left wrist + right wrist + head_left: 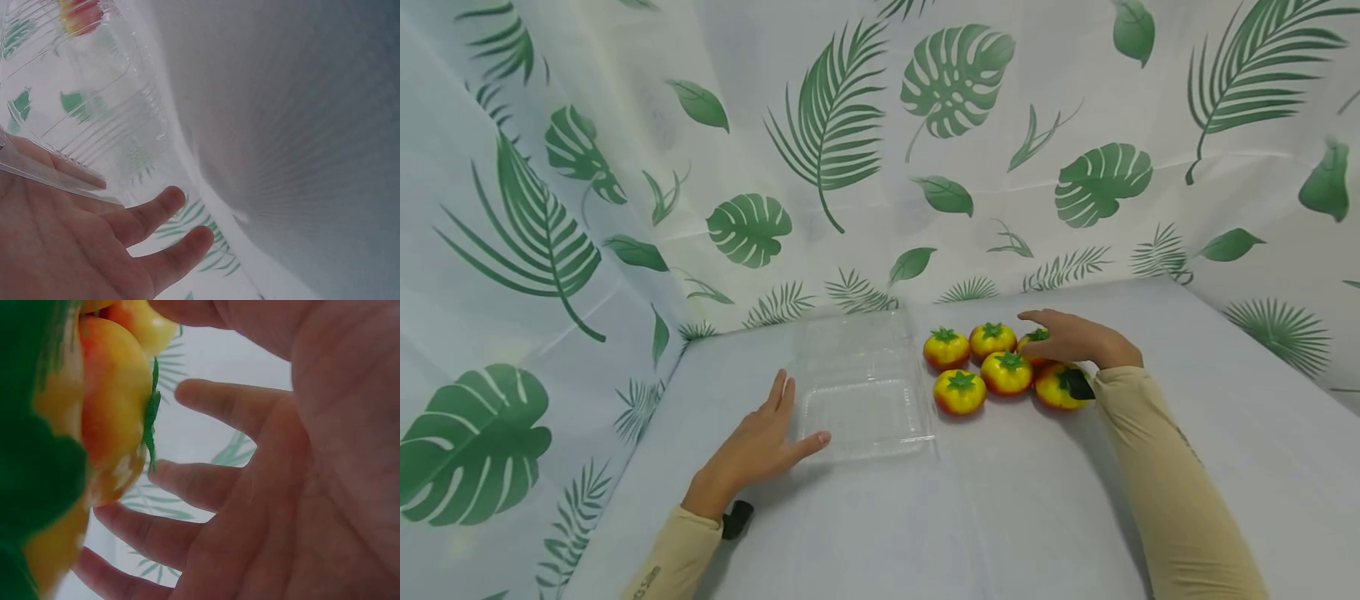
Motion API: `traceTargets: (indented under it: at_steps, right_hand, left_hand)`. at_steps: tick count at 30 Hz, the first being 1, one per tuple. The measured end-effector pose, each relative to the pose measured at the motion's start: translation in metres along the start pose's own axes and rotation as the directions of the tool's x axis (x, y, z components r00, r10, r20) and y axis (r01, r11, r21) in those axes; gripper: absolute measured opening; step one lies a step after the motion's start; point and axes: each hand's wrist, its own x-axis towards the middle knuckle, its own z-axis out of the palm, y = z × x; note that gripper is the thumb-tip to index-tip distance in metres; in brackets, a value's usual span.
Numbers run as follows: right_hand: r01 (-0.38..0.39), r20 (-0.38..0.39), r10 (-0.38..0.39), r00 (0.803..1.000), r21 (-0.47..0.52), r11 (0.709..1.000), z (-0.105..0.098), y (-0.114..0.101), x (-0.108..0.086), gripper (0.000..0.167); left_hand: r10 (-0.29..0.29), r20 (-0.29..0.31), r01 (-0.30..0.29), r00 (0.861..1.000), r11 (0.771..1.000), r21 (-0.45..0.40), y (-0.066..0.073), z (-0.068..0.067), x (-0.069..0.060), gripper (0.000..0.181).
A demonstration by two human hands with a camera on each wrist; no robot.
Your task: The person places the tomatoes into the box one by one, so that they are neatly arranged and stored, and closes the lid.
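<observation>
My left hand [756,446] is held beside the left side of a clear plastic clamshell box [861,379], thumb spread from the fingers and nothing held. The box lies with its lid folded back, and its ridged wall [103,128] shows past the fingers in the left wrist view. Over a yellow-and-red fruit [1037,334] with a green leafy top, at the back right of a group, hovers my right hand [1081,337]. Its fingers are spread and loosely bent; in the right wrist view they are near a fruit [115,394] without gripping it.
Several matching fruits [1007,375] stand close together to the right of the box. A white cloth covers the table [1030,500]. Leaf-printed sheets [865,225] hang behind it and along both sides.
</observation>
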Motion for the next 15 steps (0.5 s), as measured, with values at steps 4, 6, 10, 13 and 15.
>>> traceTargets:
  at_steps: [4, 6, 10, 13, 15]
  right_hand:
    - [-0.006, 0.011, 0.006, 1.000, 0.009, 1.000, 0.0003, -0.0011, -0.0002, 0.070]
    - [-0.018, 0.022, 0.018, 1.000, 0.017, 1.000, 0.0001, -0.0017, -0.0004, 0.069]
    - [-0.034, 0.035, 0.034, 0.999, 0.024, 0.999, 0.0002, -0.0022, 0.0003, 0.066]
    - [-0.022, 0.026, 0.022, 0.999, 0.011, 1.000, 0.0008, -0.0012, 0.0018, 0.061]
    - [-0.014, 0.014, 0.014, 1.000, -0.001, 1.000, 0.0007, -0.0005, 0.0026, 0.058]
  left_hand:
    - [0.003, -0.001, -0.003, 1.000, 1.000, -0.002, 0.0007, -0.0014, -0.0003, 0.118]
    - [0.001, 0.000, -0.001, 1.000, 1.000, -0.005, 0.0010, -0.0017, -0.0005, 0.118]
    - [-0.005, 0.004, 0.006, 1.000, 1.000, -0.007, 0.0006, -0.0010, -0.0005, 0.118]
    - [-0.009, 0.007, 0.009, 1.000, 1.000, -0.013, 0.0001, -0.0005, -0.0005, 0.118]
    - [-0.009, 0.009, 0.009, 1.000, 1.000, -0.014, 0.0003, -0.0004, -0.0010, 0.117]
